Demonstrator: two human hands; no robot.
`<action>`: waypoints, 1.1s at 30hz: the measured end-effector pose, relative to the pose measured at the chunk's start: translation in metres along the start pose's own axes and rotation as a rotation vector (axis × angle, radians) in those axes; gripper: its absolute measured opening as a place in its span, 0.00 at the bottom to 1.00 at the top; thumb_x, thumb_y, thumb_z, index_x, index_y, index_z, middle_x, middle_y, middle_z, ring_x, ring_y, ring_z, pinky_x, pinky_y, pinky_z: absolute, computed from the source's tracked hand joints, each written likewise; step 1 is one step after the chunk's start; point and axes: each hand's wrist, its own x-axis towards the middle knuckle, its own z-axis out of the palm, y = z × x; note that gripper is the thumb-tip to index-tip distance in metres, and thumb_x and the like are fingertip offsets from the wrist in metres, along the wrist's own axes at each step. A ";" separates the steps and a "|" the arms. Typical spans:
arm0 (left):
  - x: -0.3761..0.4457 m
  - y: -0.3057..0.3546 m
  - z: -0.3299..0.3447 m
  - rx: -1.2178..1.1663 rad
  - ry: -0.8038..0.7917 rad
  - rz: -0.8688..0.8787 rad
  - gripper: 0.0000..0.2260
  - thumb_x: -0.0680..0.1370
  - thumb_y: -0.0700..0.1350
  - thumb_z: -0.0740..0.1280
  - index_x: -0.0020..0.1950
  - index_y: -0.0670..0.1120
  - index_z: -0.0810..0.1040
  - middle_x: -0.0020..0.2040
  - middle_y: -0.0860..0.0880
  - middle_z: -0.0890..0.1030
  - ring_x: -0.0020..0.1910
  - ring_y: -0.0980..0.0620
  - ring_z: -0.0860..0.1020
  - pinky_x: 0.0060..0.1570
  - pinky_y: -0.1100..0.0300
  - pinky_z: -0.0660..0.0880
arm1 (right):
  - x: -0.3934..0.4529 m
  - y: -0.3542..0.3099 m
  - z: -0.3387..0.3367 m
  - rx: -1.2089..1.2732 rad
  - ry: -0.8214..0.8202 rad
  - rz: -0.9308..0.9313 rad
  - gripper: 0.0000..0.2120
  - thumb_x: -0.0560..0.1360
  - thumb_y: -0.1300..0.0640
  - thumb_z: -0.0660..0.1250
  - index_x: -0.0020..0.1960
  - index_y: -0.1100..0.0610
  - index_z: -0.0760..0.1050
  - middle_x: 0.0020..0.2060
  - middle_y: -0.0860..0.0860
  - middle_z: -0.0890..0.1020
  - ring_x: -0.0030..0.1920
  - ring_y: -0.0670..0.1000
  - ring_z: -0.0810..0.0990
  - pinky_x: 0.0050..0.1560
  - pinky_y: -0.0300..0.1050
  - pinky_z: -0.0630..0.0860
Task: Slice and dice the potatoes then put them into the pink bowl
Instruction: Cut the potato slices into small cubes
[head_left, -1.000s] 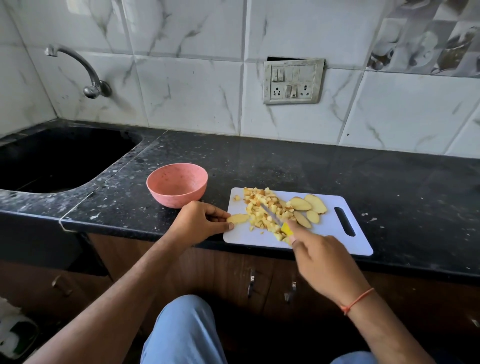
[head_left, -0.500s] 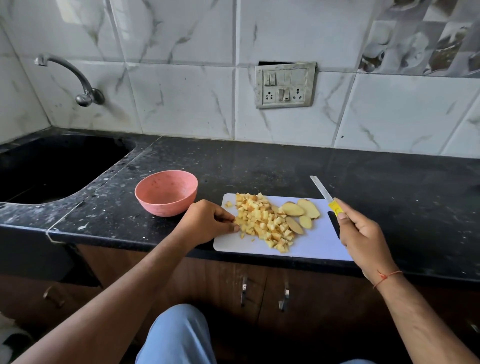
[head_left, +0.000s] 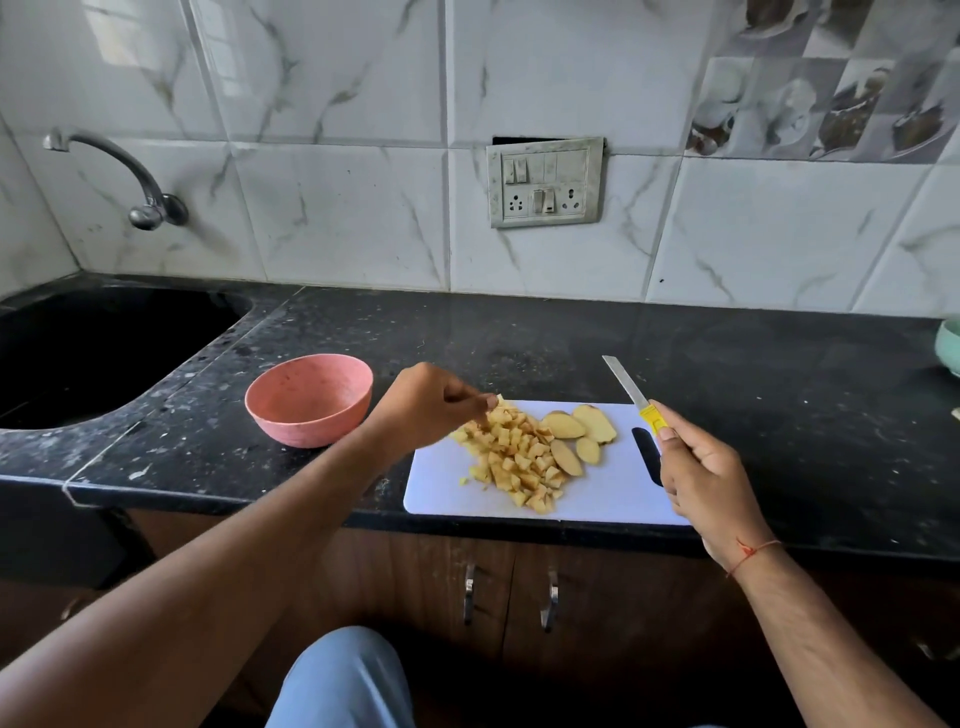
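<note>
Nearest you, at about 4 o'clock, your right hand (head_left: 698, 467) is curled round the yellow handle of the knife (head_left: 636, 397), with the blade lifted off the board and pointing up and away toward 11 o'clock; it is not cutting anything.

Just beyond it lies the white cutting board (head_left: 613, 493) at the front edge of the black counter (head_left: 519, 332). The heap of diced potato (head_left: 517, 462) sits on its left half, and four uncut potato slices (head_left: 576, 431) lie touching the heap's right side, at about 2 o'clock from it.

Your left hand (head_left: 431, 405) hangs over the far left corner of the heap, fingers bunched downward with the tips at the cubes. It looks to be pinching a piece or two, though I cannot tell for sure whether anything is actually caught between the fingertips.

Farther left, at about 10 o'clock from the board, the pink bowl (head_left: 310, 400) stands on the counter, close to the board but apart from it, and it looks empty.

So, as I judge it, you are between dicing and transferring. The four slices still need dicing, and none of the potato has reached the bowl. Your next move calls either for setting a slice flat and bringing the blade down, or for carrying what you have gathered leftward over the bowl's rim.
</note>
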 end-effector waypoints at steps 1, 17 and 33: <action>0.006 0.005 -0.002 0.010 -0.013 0.022 0.10 0.78 0.59 0.76 0.44 0.55 0.90 0.26 0.57 0.78 0.23 0.58 0.68 0.25 0.65 0.62 | 0.000 0.000 0.000 0.012 0.004 0.003 0.17 0.86 0.55 0.61 0.71 0.38 0.77 0.28 0.45 0.63 0.29 0.46 0.60 0.26 0.37 0.61; 0.080 0.093 0.069 0.635 -0.464 0.182 0.26 0.75 0.53 0.78 0.72 0.51 0.81 0.63 0.53 0.84 0.61 0.48 0.82 0.62 0.50 0.80 | 0.002 -0.001 -0.004 0.120 -0.001 0.021 0.17 0.87 0.55 0.61 0.72 0.42 0.76 0.30 0.49 0.60 0.29 0.46 0.57 0.25 0.38 0.59; 0.038 0.045 0.013 0.161 -0.028 -0.002 0.10 0.81 0.53 0.72 0.42 0.52 0.85 0.35 0.54 0.84 0.33 0.58 0.80 0.32 0.63 0.74 | -0.002 0.000 -0.005 0.027 0.008 -0.036 0.17 0.86 0.53 0.61 0.73 0.41 0.76 0.28 0.43 0.64 0.28 0.43 0.61 0.28 0.35 0.64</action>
